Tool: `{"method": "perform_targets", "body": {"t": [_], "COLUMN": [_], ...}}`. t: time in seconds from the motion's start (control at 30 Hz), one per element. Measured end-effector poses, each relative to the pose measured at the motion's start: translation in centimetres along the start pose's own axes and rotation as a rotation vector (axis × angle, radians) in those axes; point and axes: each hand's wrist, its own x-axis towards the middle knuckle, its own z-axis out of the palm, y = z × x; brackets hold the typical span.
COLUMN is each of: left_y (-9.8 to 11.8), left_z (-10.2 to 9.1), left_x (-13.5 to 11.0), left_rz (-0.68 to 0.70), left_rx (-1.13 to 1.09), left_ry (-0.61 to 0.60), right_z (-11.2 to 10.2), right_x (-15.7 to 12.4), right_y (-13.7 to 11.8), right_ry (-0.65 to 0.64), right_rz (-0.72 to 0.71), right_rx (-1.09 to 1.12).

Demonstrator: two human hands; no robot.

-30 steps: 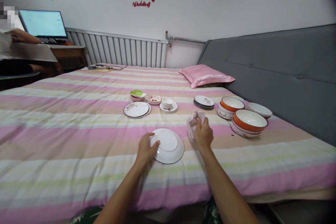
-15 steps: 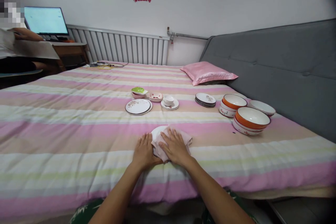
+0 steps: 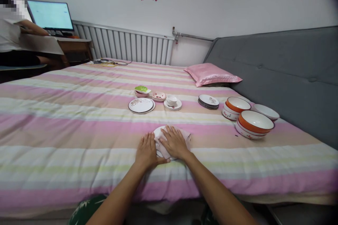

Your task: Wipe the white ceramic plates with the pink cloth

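A white plate [image 3: 158, 132] lies on the striped bed cover [image 3: 79, 137], mostly hidden under a pale pink cloth [image 3: 185, 136]. My right hand [image 3: 173, 142] lies flat on the cloth, fingers stretched out, pressing it onto the plate. My left hand [image 3: 146, 149] rests flat beside it at the plate's left edge, fingers together and extended, touching the rim.
Farther up the bed stand a flowered plate [image 3: 141, 105], small dishes [image 3: 142, 91], a stack of saucers [image 3: 172, 103], stacked dark-rimmed plates [image 3: 208, 101] and orange bowls [image 3: 255, 123]. A pink pillow [image 3: 212, 74] lies by the grey headboard [image 3: 285, 74]. A person sits at a desk with a monitor [image 3: 50, 15] far left.
My right hand brought the cloth from beside the plate down onto it and spread it flat. The left hand stayed at the plate's left edge. The view shifted slightly.
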Motion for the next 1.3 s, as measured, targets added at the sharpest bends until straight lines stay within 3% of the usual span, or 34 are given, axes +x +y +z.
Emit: {"method": "perform_targets", "body": {"t": [0.27,0.57,0.77,1.0,1.3], "left_y": [0.3,0.3,0.1,-0.1,-0.3], "left_z": [-0.3,-0.5,-0.4,-0.1,0.1], "left_x": [-0.1,0.0,0.0,-0.1,-0.1], "left_rz": [-0.041,-0.043,-0.054,-0.056,-0.04], "left_rx": [-0.039,-0.037,-0.049,-0.009,-0.009], "left_ry": [-0.007,-0.03,-0.022,-0.026,-0.011], "right_z": [-0.4,0.1,-0.4,-1.3,-1.9], "right_x": [2.6,5.4,6.4,4.0,0.7], "right_y": [0.2,-0.3,1.2,3.8,4.7], "right_ry": [-0.115,-0.098,-0.104,-0.048,0.081], "right_rz": [-0.073,-0.038,-0.058,-0.072,0.056], "right_rx": [0.017,0.059,0.108,0.175,0.143]}}
